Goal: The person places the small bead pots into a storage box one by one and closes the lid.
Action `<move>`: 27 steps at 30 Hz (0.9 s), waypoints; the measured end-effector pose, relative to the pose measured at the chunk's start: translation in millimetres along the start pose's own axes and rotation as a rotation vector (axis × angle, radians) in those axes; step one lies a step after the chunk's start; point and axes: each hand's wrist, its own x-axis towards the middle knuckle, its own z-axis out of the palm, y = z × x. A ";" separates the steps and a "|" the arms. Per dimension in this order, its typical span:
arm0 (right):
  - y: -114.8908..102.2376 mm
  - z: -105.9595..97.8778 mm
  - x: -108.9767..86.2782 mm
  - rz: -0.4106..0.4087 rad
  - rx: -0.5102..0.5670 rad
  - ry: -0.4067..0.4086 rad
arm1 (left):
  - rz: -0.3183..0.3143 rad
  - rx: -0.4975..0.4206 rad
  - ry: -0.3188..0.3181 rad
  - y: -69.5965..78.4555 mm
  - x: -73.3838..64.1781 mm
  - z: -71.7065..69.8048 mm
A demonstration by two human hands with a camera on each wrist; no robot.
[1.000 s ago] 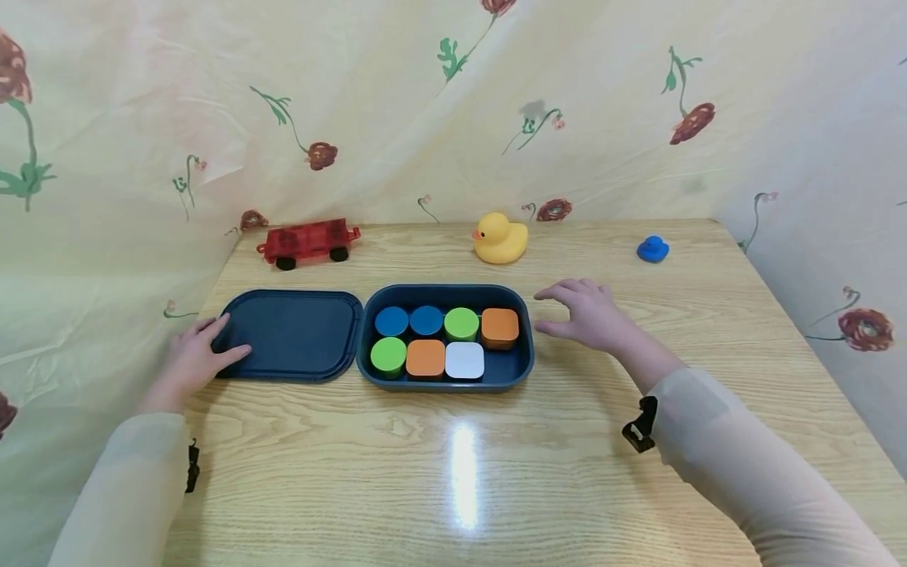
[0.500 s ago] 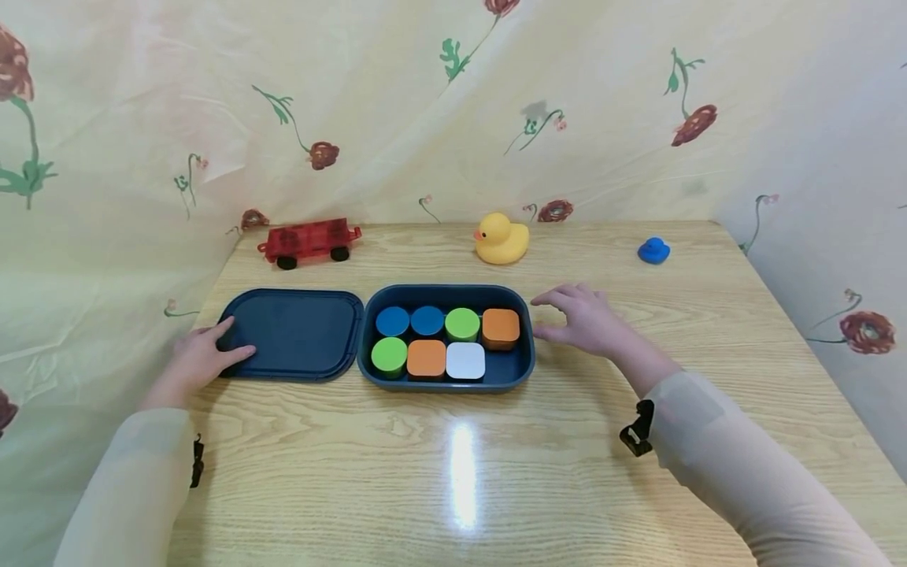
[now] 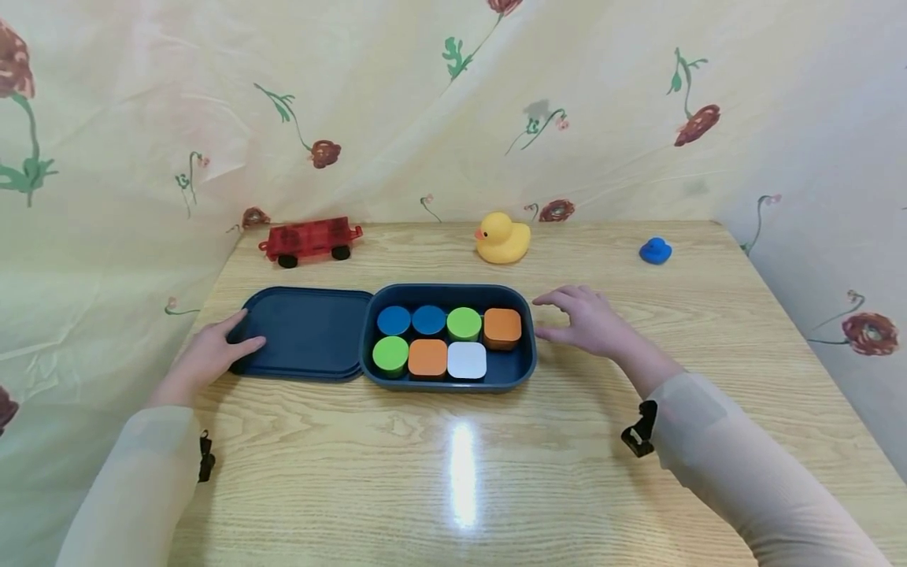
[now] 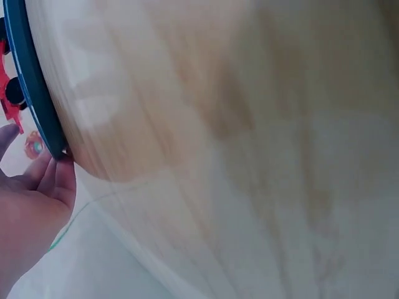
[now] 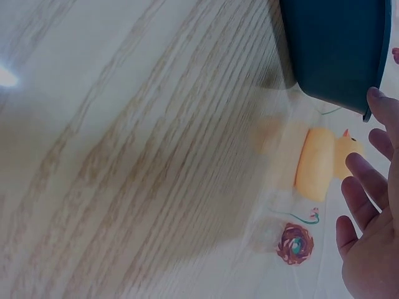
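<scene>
A dark blue lid [image 3: 305,332] lies left of a matching dark blue box [image 3: 448,386], its right edge meeting the box's rim. My left hand [image 3: 209,354] pinches the lid's left end, thumb over the top; in the left wrist view the fingers [image 4: 62,177] curl against the lid's edge [image 4: 38,81]. Inside the box stand two blue discs [image 3: 411,320], two green round pieces [image 3: 391,354], two orange square ones [image 3: 428,358] and a white square one [image 3: 466,361]. My right hand [image 3: 584,323] sits at the box's right end, fingers loosely extended, thumb tip right at the rim in the right wrist view.
Along the back of the wooden table [image 3: 368,488] stand a red toy wagon [image 3: 309,239], a yellow rubber duck [image 3: 503,240] and a small blue duck [image 3: 655,251]. Flowered cloth [image 3: 397,94] hangs behind and at both sides.
My left hand and the lid have shifted to the right, and the lid now comes up against the box's left side. The right hand stays by the box, barely moved.
</scene>
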 end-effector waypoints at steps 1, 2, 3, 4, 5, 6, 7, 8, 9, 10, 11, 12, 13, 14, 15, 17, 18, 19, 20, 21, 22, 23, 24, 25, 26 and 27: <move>0.3 0.3 0.1 0.003 0.000 -0.004 | 0.002 -0.033 -0.005 0.3 0.2 -0.1; 0.6 0.6 0.3 0.006 0.001 -0.007 | 0.000 -0.060 -0.006 0.6 0.3 0.1; 0.9 1.0 0.5 0.008 -0.002 -0.011 | -0.003 -0.084 -0.005 0.7 0.3 0.2; 1.0 1.4 0.6 0.010 -0.004 -0.014 | -0.009 -0.104 0.000 1.2 -0.2 0.1; 1.1 1.8 0.8 0.010 -0.005 -0.015 | -0.013 -0.117 0.005 1.1 -0.8 -0.2; 1.2 2.2 1.0 0.009 -0.005 -0.015 | -0.018 -0.131 0.011 0.7 -1.3 -0.7; 1.2 2.3 1.2 0.004 -0.007 -0.012 | -0.024 -0.144 0.022 0.7 -1.9 -1.1; 1.3 2.4 1.3 0.000 -0.006 -0.008 | -0.028 -0.169 0.034 0.9 -2.4 -1.3; 1.6 2.4 1.2 -0.010 -0.007 0.000 | -0.032 -0.193 0.050 1.2 -3.1 -2.1; 1.6 2.1 1.1 -0.017 -0.005 0.008 | -0.037 -0.219 0.067 1.6 -3.7 -2.9; 2.2 1.8 1.1 -0.022 -0.003 0.016 | -0.037 -0.252 0.088 1.7 -4.3 -4.2; 2.6 1.4 0.9 -0.027 -0.003 0.023 | -0.041 -0.285 0.113 2.5 -5.2 -5.4; 3.2 0.8 0.5 -0.034 -0.004 0.029 | -0.045 -0.323 0.139 3.7 -6.1 -6.6; 4.0 0.2 0.0 -0.036 0.000 0.033 | -0.049 -0.358 0.164 4.7 -6.9 -7.8; 5.0 -0.3 -0.5 -0.037 0.004 0.036 | -0.057 -0.391 0.190 5.9 -7.7 -9.1; 6.8 -1.4 -1.5 -0.034 0.010 0.041 | -0.080 -0.452 0.243 8.5 -9.0 -11.6; 7.5 -2.0 -2.2 -0.036 0.013 0.045 | -0.094 -0.489 0.261 10.0 -9.3 -12.5; 8.4 -2.4 -2.8 -0.038 0.019 0.049 | -0.105 -0.528 0.272 11.2 -9.4 -13.5; 9.5 -2.7 -3.3 -0.038 0.024 0.052 | -0.118 -0.571 0.276 12.6 -9.5 -14.5; 10.0 -3.1 -3.8 -0.038 0.031 0.055 | -0.128 -0.616 0.275 14.0 -9.6 -15.2; 10.7 -3.5 -4.2 -0.041 0.034 0.059 | -0.133 -0.653 0.267 15.5 -9.5 -16.1; 11.7 -3.9 -4.6 -0.040 0.040 0.059 | -0.133 -0.712 0.253 17.1 -9.5 -17.1; 12.0 -4.7 -4.9 -0.037 0.047 0.057 | -0.132 -0.778 0.243 19.0 -9.6 -17.9; 12.6 -5.3 -5.1 -0.033 0.054 0.055 | -0.133 -0.832 0.238 21.1 -9.8 -18.7; 12.9 -6.2 -5.2 -0.030 0.058 0.050 | -0.131 -0.884 0.236 23.4 -10.3 -19.8; 13.2 -7.0 -5.2 -0.024 0.063 0.047 | -0.124 -0.934 0.238 25.9 -10.8 -21.1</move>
